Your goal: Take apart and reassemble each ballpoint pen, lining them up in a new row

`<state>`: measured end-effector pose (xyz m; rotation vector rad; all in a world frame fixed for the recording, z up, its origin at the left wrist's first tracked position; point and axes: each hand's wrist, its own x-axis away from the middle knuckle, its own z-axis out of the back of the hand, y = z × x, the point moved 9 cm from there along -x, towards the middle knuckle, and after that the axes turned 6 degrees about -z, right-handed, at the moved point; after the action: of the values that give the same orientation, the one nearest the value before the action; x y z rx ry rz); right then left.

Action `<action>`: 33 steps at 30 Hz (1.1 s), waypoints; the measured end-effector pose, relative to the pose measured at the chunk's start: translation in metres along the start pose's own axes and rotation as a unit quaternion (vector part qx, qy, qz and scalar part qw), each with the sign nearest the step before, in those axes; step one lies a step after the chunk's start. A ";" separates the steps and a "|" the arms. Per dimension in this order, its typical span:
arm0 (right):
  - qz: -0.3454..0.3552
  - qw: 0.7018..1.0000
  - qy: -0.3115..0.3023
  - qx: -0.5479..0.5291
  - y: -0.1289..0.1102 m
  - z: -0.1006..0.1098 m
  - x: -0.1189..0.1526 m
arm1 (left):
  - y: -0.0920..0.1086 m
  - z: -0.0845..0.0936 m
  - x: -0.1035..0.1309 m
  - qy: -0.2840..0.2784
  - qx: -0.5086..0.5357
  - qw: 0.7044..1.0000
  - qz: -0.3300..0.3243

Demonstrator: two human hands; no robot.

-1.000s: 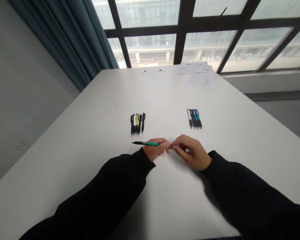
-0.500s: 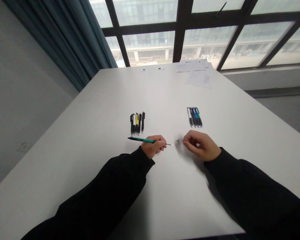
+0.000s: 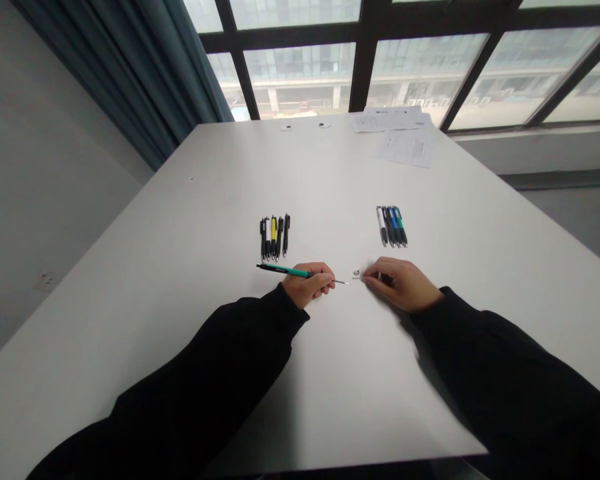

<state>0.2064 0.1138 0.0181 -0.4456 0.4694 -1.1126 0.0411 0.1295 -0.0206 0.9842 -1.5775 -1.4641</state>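
My left hand (image 3: 310, 281) is closed around a green and black pen (image 3: 290, 271). The pen lies nearly level, its black end to the left, and a thin refill (image 3: 341, 283) sticks out bare past my fingers to the right. Close by, my right hand (image 3: 403, 283) rests low at the table, thumb and forefinger pinched together. What is between those fingertips is too small to make out. Just left of them lies a small metallic piece (image 3: 357, 273), with a thin light sliver beside it.
Several pens (image 3: 274, 237), black, white and yellow, lie in a row beyond my left hand. Another row of pens (image 3: 393, 227) lies beyond my right hand. Paper sheets (image 3: 405, 147) are at the far edge of the white table (image 3: 230, 187), before the window.
My right hand has lowered onto the table, and its fingertips have closed beside the small metallic piece. My left hand keeps the pen in almost the same place. The view has tilted down slightly.
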 end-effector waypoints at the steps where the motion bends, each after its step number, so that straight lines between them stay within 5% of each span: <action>1: 0.001 1.000 0.002 0.003 0.000 0.000 0.000 | 0.000 0.000 0.000 0.000 -0.002 1.000 0.000; 33: -0.030 0.999 0.019 0.013 0.003 0.000 -0.003 | 0.002 0.000 0.000 -0.002 -0.020 1.000 0.002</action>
<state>0.2074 0.1181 0.0164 -0.4186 0.4761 -1.1864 0.0412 0.1293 -0.0185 0.9541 -1.5464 -1.4910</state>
